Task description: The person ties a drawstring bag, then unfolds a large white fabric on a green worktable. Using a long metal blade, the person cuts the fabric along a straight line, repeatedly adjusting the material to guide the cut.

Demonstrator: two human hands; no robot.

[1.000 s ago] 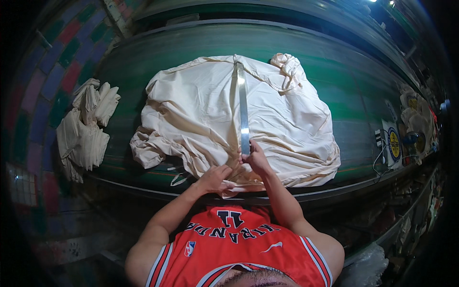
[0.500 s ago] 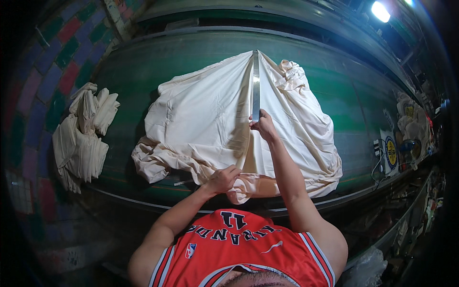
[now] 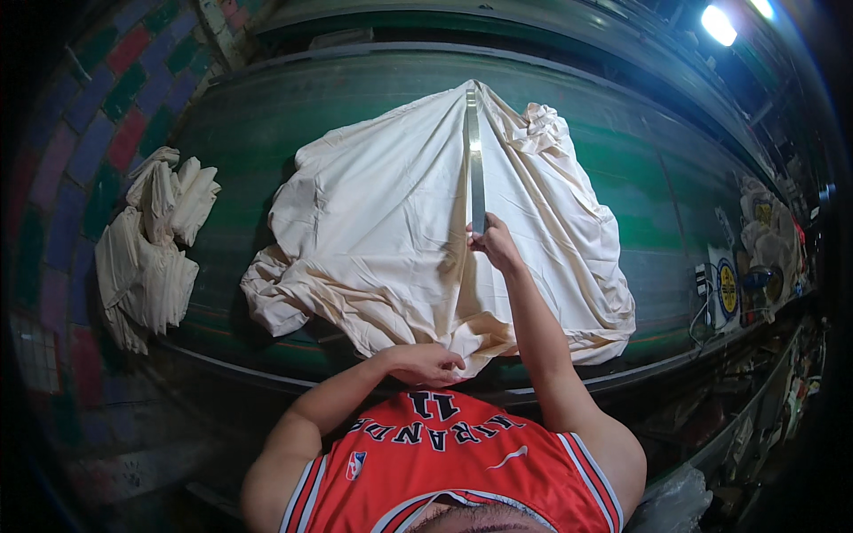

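Observation:
A large cream cloth (image 3: pixel 373 195) is spread in folds over the green table, its top rising to a peak at the far side. Along its middle lies a long flat metal ruler (image 3: pixel 474 151), its far end at that peak. My right hand (image 3: pixel 493 240) is closed around the ruler's near end. At the cloth's near edge, close to my body, my left hand (image 3: pixel 425 362) has its fingers curled on the gathered fabric; the fingertips are partly hidden.
Folded cream cloths (image 3: pixel 147 258) are piled at the table's left end. The green table (image 3: pixel 240 124) has a raised far edge. To the right stand a round-marked packet (image 3: pixel 724 286) and heaped fabric (image 3: pixel 766 222). A clear plastic bag (image 3: pixel 671 502) lies at lower right.
My left hand has moved down toward my body, drawing the cloth's near edge with it. My right hand and the ruler's near end have shifted slightly nearer.

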